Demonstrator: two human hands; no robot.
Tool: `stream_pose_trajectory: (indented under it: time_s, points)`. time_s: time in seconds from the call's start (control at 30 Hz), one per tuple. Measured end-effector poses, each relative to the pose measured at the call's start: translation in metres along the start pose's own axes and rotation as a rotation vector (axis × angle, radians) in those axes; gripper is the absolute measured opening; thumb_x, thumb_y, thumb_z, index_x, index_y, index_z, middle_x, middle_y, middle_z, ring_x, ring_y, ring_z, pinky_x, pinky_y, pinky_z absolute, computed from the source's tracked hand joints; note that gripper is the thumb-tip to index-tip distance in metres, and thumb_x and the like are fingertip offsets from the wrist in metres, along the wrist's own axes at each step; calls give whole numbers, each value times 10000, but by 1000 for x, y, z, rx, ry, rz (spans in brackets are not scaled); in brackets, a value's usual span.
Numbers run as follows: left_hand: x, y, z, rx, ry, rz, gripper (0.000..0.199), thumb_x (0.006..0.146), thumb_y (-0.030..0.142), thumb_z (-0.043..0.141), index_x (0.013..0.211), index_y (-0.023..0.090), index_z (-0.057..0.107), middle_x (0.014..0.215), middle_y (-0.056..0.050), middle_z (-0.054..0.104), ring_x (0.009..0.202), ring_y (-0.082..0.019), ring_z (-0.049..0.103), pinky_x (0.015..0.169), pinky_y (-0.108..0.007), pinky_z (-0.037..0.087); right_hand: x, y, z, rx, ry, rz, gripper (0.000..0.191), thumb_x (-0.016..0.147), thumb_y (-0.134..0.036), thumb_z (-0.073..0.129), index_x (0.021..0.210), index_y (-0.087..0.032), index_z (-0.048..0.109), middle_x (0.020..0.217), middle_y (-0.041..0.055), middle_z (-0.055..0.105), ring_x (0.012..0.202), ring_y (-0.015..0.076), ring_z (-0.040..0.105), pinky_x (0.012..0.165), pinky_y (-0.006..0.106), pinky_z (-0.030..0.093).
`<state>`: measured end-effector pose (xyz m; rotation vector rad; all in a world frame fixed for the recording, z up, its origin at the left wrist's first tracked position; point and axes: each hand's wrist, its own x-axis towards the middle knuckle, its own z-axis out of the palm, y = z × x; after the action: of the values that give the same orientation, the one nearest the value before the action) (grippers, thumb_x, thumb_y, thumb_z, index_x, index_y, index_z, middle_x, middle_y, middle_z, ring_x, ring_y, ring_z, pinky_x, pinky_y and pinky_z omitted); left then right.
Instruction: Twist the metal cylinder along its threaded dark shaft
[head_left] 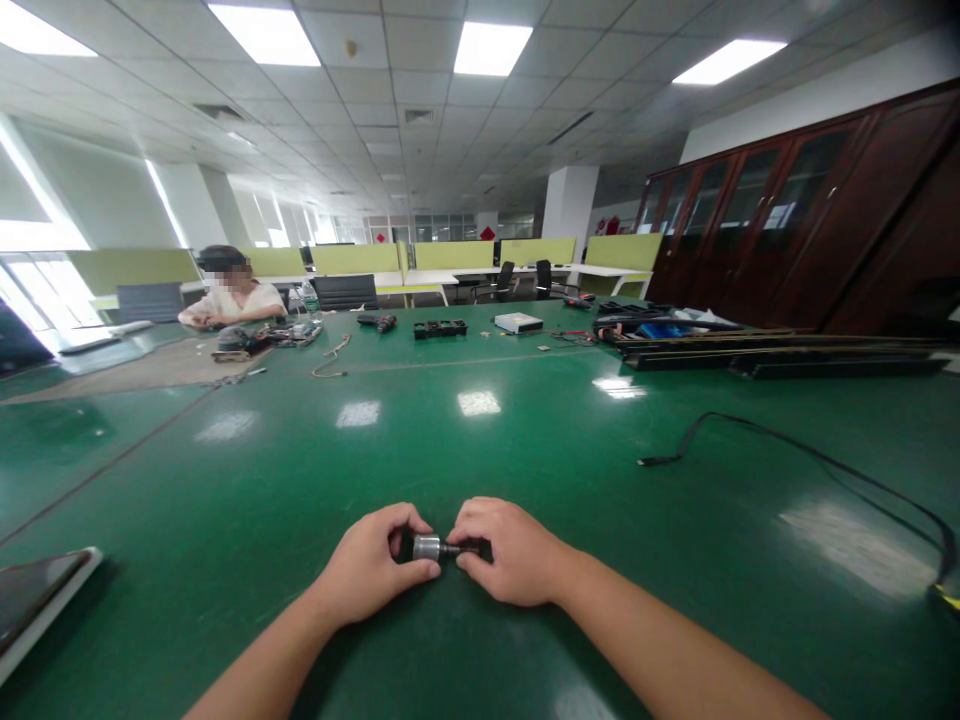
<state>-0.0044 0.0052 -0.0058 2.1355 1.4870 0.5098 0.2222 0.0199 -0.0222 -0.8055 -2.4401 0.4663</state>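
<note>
A small silver metal cylinder [427, 547] with a thin, dark shaft [451, 549] lies low over the green table, in the lower middle of the head view. My left hand [381, 553] is closed around the cylinder, its thumb below and fingers above. From the other side, my right hand [508, 552] pinches the shaft between thumb and fingers. Its far end is partly hidden behind my right fingers. Whether the cylinder touches the table I cannot tell.
A black cable [757, 430] curves over the right side of the green table [300, 450]. At the left edge is a flat, white-rimmed device [52, 600]. Black rails [780, 350], a cordless drill [377, 322] and a white box [518, 322] lie farther back. Another person [236, 290] sits at far left.
</note>
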Motion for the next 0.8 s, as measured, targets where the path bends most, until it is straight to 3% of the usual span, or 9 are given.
stream_pose_trajectory:
  time_s: [0.8]
  points:
    - [-1,0,1,-7,21,-15,269,674,382,768,837,205,648,716,50,559,681,-153,513,603,-229,330,2,-1,1,-27,17,54,136,813,-221,658,935,-198,713,810,22,655,787,166,593,731,278,434]
